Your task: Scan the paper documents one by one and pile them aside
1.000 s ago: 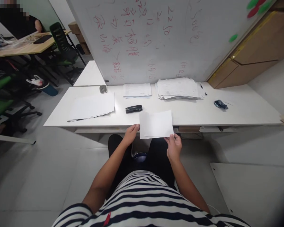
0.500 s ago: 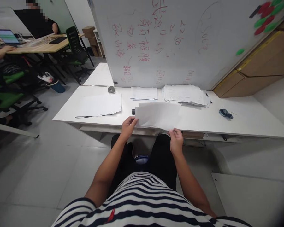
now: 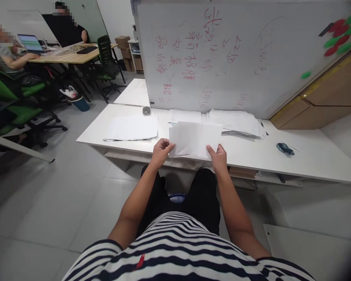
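White sheets of paper (image 3: 193, 138) are held up between both hands over the front edge of the desk (image 3: 245, 154). My left hand (image 3: 160, 153) pinches their lower left corner, thumb on the near face. On the lower right, my right hand (image 3: 218, 157) grips the same sheets with its thumb in front and its fingers mostly behind. How many sheets there are I cannot tell. Behind them lie a thin stack of printed pages (image 3: 185, 116) and a thicker, uneven stack of pages (image 3: 234, 121). Left of my left hand lies a flat pile of white paper (image 3: 131, 128).
A whiteboard (image 3: 190, 54) with red writing stands along the desk's back. On the desk are a small grey device (image 3: 146, 111) and a dark blue object (image 3: 284, 148). Cardboard boxes (image 3: 336, 88) stand at right. Two people sit at a wooden table (image 3: 61, 57) at far left.
The view has turned a little left, so the surroundings sit further right. The held paper now faces me more upright, and my hands are slightly closer together.
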Available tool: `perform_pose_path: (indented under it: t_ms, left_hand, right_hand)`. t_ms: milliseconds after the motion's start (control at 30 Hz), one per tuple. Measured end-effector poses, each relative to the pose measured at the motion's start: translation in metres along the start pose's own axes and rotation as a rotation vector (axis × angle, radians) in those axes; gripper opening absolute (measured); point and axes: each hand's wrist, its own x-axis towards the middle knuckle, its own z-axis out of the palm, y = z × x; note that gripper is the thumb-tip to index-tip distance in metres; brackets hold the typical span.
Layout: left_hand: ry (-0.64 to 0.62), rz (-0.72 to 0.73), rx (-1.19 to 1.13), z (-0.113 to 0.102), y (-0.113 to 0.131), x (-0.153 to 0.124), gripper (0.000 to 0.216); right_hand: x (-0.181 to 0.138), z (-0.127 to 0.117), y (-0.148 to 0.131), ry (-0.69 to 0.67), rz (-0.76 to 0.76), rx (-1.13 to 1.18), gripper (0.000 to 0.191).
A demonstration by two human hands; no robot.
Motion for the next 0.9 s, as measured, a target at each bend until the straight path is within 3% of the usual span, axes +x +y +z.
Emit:
perform_pose_path:
  t_ms: [167,333,467,567,733,900]
  left_hand:
    - [-0.018,-0.024,-0.012,-0.002,-0.001,-0.001,0.038]
    - [-0.027,-0.015,0.026,0.000,0.003,-0.001,0.040]
    - [-0.030,-0.044,-0.001,0.007,0.001,0.008,0.040]
    - [-0.057,-0.076,0.076,0.019,-0.007,0.022,0.039]
    - [-0.182,-0.079,0.257,0.060,-0.019,0.056,0.033]
    - [-0.309,-0.054,0.179,0.133,-0.012,0.108,0.041]
  right_hand:
    - [-0.002,-0.004,0.009,-0.018,0.055,0.117,0.045]
    - [-0.012,-0.018,0.021,0.093,0.039,0.147,0.038]
    - [-0.027,-0.046,0.037,0.206,0.089,0.114,0.037]
    - [-0.040,-0.076,0.053,0.368,0.175,0.144,0.040]
    - [-0.065,-0.125,0.074,0.616,0.209,0.191,0.043]
    - [-0.088,-0.155,0.078,0.731,0.244,0.243,0.044]
